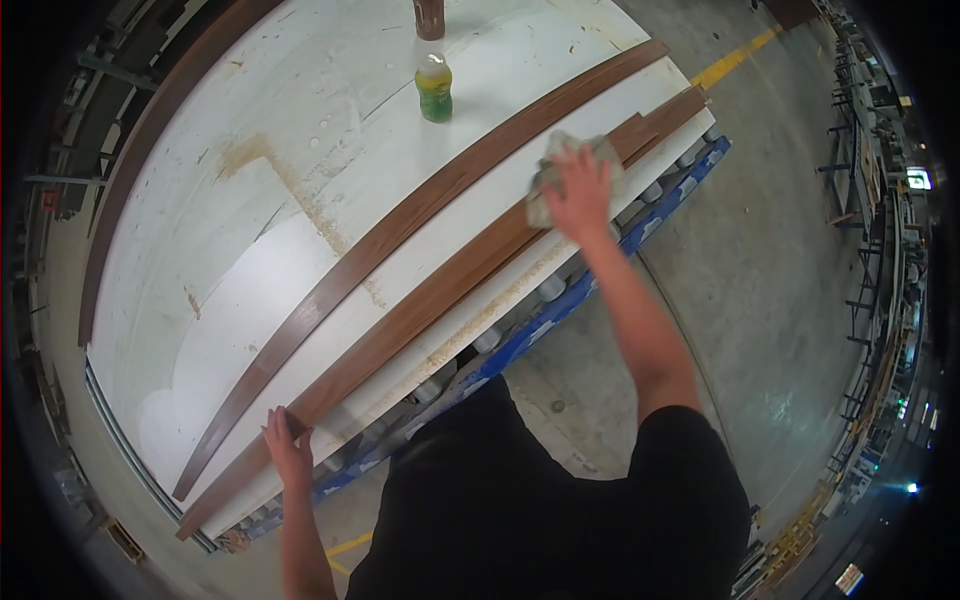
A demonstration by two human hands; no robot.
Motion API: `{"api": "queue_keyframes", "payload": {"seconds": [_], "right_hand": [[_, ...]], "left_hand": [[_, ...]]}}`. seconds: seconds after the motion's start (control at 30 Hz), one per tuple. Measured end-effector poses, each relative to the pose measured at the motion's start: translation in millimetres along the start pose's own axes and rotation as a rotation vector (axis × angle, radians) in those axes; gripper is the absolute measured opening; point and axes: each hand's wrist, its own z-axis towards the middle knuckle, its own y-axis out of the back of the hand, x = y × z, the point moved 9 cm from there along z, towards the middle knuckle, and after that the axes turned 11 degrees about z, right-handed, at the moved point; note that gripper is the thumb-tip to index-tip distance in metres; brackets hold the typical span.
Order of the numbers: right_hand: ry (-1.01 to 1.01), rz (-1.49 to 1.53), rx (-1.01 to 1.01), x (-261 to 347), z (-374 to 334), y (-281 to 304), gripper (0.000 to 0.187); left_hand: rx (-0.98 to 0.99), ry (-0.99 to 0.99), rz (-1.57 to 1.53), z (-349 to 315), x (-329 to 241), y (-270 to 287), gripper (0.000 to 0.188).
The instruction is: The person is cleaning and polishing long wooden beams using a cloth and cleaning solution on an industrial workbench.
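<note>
White worktable (300, 150) bears two wood strips (400, 215), green bottle (434, 88), sawdust

Bright overhead light, dark fisheye-bent rim
</note>
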Motion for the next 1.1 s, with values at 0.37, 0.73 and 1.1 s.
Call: {"api": "queue_keyframes", "payload": {"seconds": [0.37,0.73,1.1], "right_hand": [[0.000,0.019,0.011,-77,27,14,0.056],[-0.270,-0.086,0.022,-31,21,-21,0.066],[-0.308,-0.157,-0.117,-161,74,24,0.065]], "left_hand": [[0.042,0.054,-0.026,-2,6,0,0.078],[0.043,0.121,-0.013,-10,11,9,0.081],[0.052,0.105,-0.035,1,1,-4,0.081]]}}
